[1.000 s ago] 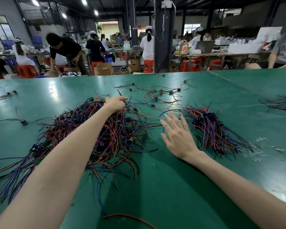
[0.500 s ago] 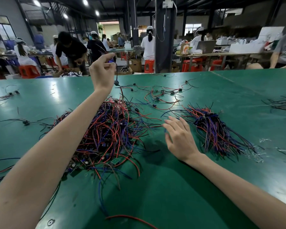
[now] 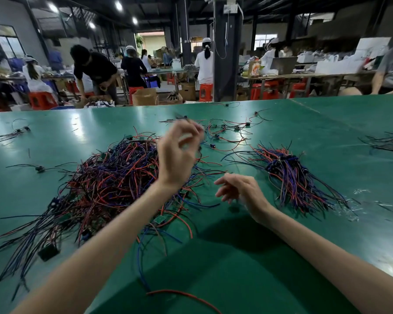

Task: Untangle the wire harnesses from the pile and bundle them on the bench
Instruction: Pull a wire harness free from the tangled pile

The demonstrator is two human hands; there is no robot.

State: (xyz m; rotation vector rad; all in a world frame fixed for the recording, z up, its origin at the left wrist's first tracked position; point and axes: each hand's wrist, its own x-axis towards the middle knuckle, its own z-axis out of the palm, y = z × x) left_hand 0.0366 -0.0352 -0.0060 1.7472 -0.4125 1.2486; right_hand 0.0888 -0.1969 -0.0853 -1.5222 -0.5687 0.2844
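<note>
A big tangled pile of red, blue and black wire harnesses (image 3: 109, 184) lies on the green bench (image 3: 247, 257), left of centre. My left hand (image 3: 176, 155) is raised over the pile's right side, its fingers curled and motion-blurred. They pinch a thin dark wire harness (image 3: 186, 120) that shows only as a smear at the fingertips. My right hand (image 3: 241, 191) hovers just above the bench, fingers loosely curled, holding nothing. To its right lies a sorted bundle of harnesses (image 3: 293, 175).
Loose single harnesses (image 3: 227, 130) are spread behind the hands. Another wire bunch (image 3: 390, 141) lies at the far right, and small strays (image 3: 16, 132) at the far left. A red wire (image 3: 184, 294) curls near the front edge. Clear plastic scraps (image 3: 359, 207) lie beside the bundle. People work at benches behind.
My left hand rose from the pile with a harness, then came down and to the right. My right hand lifted off the bench and its fingers curled.
</note>
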